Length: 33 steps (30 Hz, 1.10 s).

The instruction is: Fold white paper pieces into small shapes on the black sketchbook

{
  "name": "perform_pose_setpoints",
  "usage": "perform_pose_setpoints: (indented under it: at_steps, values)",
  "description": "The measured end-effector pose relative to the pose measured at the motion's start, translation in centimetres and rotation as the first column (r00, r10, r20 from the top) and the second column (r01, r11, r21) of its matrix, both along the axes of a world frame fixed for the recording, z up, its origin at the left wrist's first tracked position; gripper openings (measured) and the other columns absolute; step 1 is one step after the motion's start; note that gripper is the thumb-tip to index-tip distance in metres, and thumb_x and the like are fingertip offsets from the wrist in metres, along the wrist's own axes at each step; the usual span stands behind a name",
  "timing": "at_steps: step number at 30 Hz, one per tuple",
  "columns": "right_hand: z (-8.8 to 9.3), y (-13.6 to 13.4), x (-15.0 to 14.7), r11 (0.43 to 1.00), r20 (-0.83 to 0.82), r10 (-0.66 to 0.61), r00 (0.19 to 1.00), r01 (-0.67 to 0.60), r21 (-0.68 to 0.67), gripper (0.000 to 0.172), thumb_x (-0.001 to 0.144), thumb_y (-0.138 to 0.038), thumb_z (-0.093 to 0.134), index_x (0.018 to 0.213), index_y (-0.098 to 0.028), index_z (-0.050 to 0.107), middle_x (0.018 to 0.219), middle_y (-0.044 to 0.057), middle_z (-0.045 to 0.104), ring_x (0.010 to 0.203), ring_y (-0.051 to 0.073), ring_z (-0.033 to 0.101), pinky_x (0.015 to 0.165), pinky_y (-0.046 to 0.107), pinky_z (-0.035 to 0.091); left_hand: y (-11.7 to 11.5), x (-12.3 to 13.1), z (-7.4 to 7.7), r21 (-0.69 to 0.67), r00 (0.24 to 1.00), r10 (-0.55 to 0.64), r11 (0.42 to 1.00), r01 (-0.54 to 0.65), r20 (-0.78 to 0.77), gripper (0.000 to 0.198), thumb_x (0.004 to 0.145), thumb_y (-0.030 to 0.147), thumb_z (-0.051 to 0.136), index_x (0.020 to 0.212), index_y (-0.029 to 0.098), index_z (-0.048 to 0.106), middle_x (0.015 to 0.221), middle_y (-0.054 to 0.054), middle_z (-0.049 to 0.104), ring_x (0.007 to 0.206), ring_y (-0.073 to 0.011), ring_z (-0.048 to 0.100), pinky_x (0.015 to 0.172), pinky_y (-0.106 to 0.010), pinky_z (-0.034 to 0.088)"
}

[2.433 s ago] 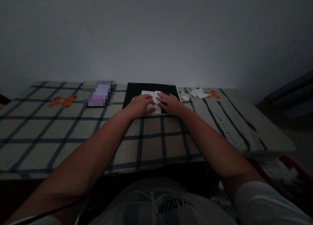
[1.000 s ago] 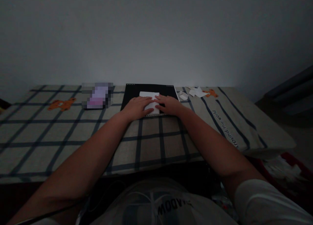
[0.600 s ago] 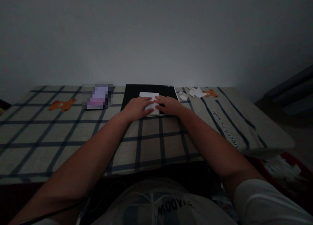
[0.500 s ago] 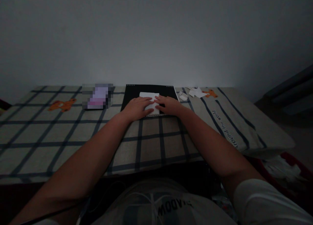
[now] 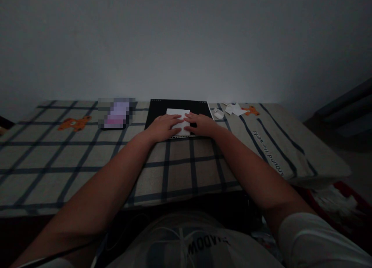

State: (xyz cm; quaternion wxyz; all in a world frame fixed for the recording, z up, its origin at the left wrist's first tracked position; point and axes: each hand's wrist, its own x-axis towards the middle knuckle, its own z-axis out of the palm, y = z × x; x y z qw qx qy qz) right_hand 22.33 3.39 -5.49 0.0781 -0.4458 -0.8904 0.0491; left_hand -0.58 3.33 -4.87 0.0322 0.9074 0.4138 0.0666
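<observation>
A sheet of white paper [image 5: 178,112] lies on a black pad [image 5: 159,104] with a row of holes along its edges. My left hand [image 5: 163,127] rests flat over the paper's left side, fingers stretched toward the middle. From the right, my right hand [image 5: 202,125] reaches across the paper's right edge with its fingers spread and their tips on the sheet. The fingertips of both hands are close together but apart. Part of the paper is hidden under the fingers.
A phone [image 5: 117,113] with a lit, blurred screen lies to the left. White paper scraps [image 5: 236,109] and a small folded paper piece [image 5: 218,113] lie right of the pad. A checked cloth [image 5: 177,171] covers the table, against a wall. A red bin [image 5: 345,190] stands below right.
Both hands stay on the paper with hardly any movement. The whole view has shifted very slightly.
</observation>
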Motion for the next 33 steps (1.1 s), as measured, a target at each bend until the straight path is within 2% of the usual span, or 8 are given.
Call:
perform_pose_setpoints:
  at_steps: [4, 10, 17, 25, 33]
  values:
    - [0.11, -0.16, 0.06, 0.999, -0.015, 0.004, 1.0, -0.004, -0.037, 0.068, 0.097, -0.053, 0.057, 0.154, -0.018, 0.047, 0.162, 0.014, 0.038, 0.153, 0.032, 0.032, 0.122, 0.056, 0.03, -0.15, 0.04, 0.1, -0.002, 1.0, 0.006, 1.0, -0.006, 0.004, 0.057, 0.097, 0.051, 0.05, 0.147, 0.025, 0.054, 0.16, -0.006, 0.046, 0.145, -0.0266, 0.045, 0.117, -0.044, 0.037]
    - [-0.09, -0.16, 0.14, 0.999, -0.038, 0.011, 0.999, -0.012, -0.035, 0.071, 0.095, -0.059, 0.057, 0.153, -0.02, 0.048, 0.162, 0.013, 0.038, 0.152, 0.033, 0.033, 0.122, 0.057, 0.03, -0.19, -0.01, 0.05, -0.011, 1.0, 0.009, 1.0, -0.009, 0.005, 0.055, 0.098, 0.049, 0.049, 0.147, 0.027, 0.054, 0.16, -0.005, 0.046, 0.145, -0.0255, 0.045, 0.118, -0.045, 0.035]
    - [-0.08, -0.31, 0.06, 0.999, -0.049, 0.008, 0.999, -0.01, -0.031, 0.071, 0.095, -0.059, 0.057, 0.153, -0.018, 0.048, 0.161, 0.015, 0.04, 0.152, 0.032, 0.033, 0.12, 0.057, 0.032, -0.22, 0.08, 0.22, -0.005, 1.0, 0.006, 1.0, -0.007, -0.011, 0.054, 0.099, 0.046, 0.044, 0.149, 0.027, 0.051, 0.161, -0.004, 0.045, 0.145, -0.025, 0.045, 0.117, -0.044, 0.036]
    - [-0.24, 0.22, 0.21, 1.0, -0.031, 0.024, 0.999, -0.025, -0.013, 0.07, 0.095, -0.055, 0.06, 0.154, -0.022, 0.046, 0.163, 0.011, 0.039, 0.155, 0.032, 0.026, 0.122, 0.062, 0.025, -0.78, 0.3, 0.51, 0.034, 0.997, 0.058, 0.998, -0.056, -0.043, 0.054, 0.1, 0.05, 0.043, 0.149, 0.028, 0.052, 0.159, -0.005, 0.047, 0.141, -0.0292, 0.048, 0.112, -0.046, 0.039]
    - [-0.51, 0.42, 0.35, 0.999, -0.049, 0.036, 0.998, -0.036, -0.011, 0.07, 0.095, -0.052, 0.06, 0.156, -0.024, 0.043, 0.164, 0.011, 0.037, 0.155, 0.032, 0.027, 0.122, 0.06, 0.027, -0.88, 0.36, 0.45, 0.032, 0.996, 0.078, 0.997, -0.077, -0.048, 0.055, 0.101, 0.052, 0.042, 0.15, 0.029, 0.051, 0.159, -0.005, 0.046, 0.141, -0.0299, 0.046, 0.112, -0.047, 0.038]
